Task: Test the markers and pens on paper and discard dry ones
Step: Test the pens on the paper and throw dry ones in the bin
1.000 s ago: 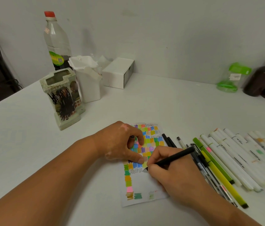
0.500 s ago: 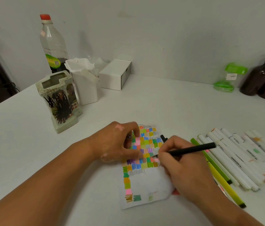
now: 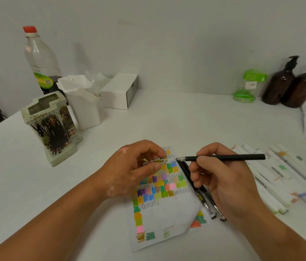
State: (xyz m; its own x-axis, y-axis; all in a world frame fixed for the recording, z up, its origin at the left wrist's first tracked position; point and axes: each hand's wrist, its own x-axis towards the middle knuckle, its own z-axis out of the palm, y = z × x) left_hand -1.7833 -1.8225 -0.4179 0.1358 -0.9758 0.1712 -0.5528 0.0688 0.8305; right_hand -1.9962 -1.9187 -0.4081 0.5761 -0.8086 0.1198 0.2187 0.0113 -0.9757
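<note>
Your right hand [image 3: 221, 178] is closed around a thin black pen [image 3: 223, 157], over the top of the white paper with coloured scribbles [image 3: 167, 213] on the white desk [image 3: 35, 194]. The pen lies sideways, tip pointing left. Your left hand [image 3: 129, 172] pinches a small labelled cap [image 3: 156, 160] just beside that tip, probably to slide it on.
</note>
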